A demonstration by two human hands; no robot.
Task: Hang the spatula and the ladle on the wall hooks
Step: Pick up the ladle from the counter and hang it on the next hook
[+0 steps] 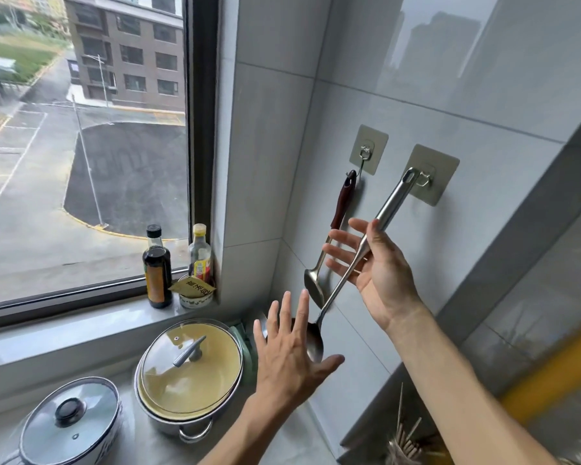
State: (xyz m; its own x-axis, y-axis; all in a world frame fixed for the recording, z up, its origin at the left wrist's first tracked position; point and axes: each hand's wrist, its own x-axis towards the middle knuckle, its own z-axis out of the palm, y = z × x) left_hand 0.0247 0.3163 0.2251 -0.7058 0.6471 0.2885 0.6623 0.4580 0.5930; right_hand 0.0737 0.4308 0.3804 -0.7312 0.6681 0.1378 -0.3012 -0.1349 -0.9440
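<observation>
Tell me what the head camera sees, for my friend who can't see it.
A right hand with spread fingers touches a metal ladle whose top end is at the right wall hook. A spatula already hangs from the left hook, and the open left hand is below, near the ladle's bowl. Two lidded pots sit by a window.

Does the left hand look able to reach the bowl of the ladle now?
Probably yes: the open left hand is right by the bowl of the ladle, and nothing stands between them.
</observation>
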